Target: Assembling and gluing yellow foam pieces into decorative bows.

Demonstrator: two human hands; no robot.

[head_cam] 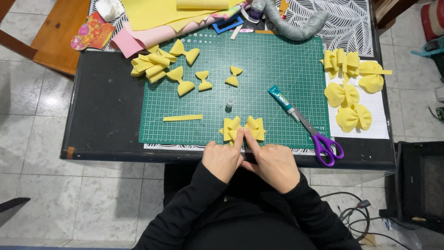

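Bow: a yellow pleated foam bow (243,128) lies at the near edge of the green cutting mat (259,69), in the middle of the table, both hands on it.
Left hand: the left hand (223,159) is curled, index finger stretched out and pressing the centre of the bow from the left; other fingers folded in, holding nothing else.
Right hand: the right hand (276,165) mirrors it, index finger on the centre pinch from the right; the two fingertips meet over the fold.
Step, as I judge it: the middle is being pinched while glue takes. Best done with steady even pressure straight down, pleats kept stacked and symmetrical, fingertips off any wet seam (glue not visible from here).
Glue: a teal glue tube (280,98) lies right of the bow, nozzle toward the purple-handled scissors (321,140); its small clear cap (229,102) stands just beyond the bow, so the tube is open.
Strip: a yellow foam strip (182,118) lies left of the bow.
Unfinished pieces: small bow-tie cutouts (203,79) and folded pieces sit at the far left of the mat.
Finished bows: a group (351,90) rests on a white sheet (379,125) at right.
Containers: no tray or box among these that I can make out; at the far edge the foam sheets (162,14) lie loose, and what else is there is too cut off to tell.
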